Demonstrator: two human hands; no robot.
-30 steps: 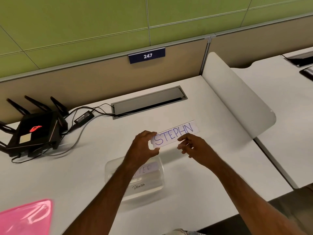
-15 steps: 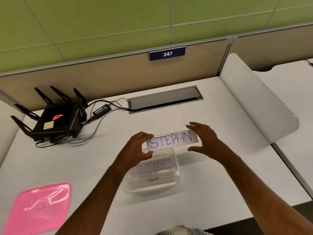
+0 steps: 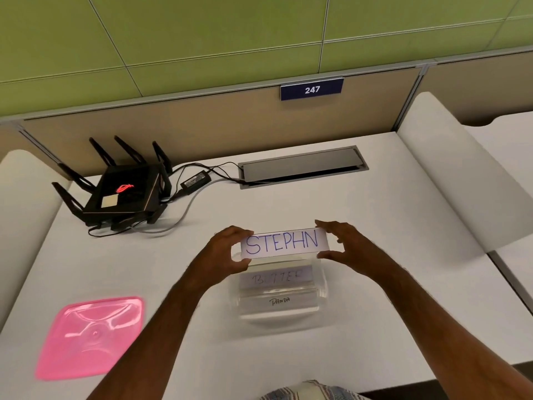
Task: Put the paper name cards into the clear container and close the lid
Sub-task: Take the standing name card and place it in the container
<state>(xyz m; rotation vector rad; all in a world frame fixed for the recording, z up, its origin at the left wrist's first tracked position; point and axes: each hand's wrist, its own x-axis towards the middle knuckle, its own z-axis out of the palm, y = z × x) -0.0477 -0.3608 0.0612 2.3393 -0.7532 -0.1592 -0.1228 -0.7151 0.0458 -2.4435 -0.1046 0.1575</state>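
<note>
A white paper name card reading STEPHN (image 3: 284, 242) is held level just above the far rim of the clear container (image 3: 321, 295). My left hand (image 3: 223, 252) pinches its left end between thumb and fingers. My right hand (image 3: 344, 243) pinches its right end the same way. The open container stands on the white desk and holds two cards, one reading BUTTER (image 3: 278, 277) and one reading PANDA (image 3: 279, 301). The pink lid (image 3: 89, 336) lies flat on the desk to the left, apart from the container.
A black router with antennas (image 3: 121, 194) and its power brick (image 3: 195, 179) with cables sit at the back left. A grey cable hatch (image 3: 302, 166) is set into the desk behind the card. White curved dividers (image 3: 450, 180) flank the desk on both sides.
The card has come down and nearer, to just above the container's far rim. My right hand has shifted to the card's right end. The view has swung left, showing the whole pink lid.
</note>
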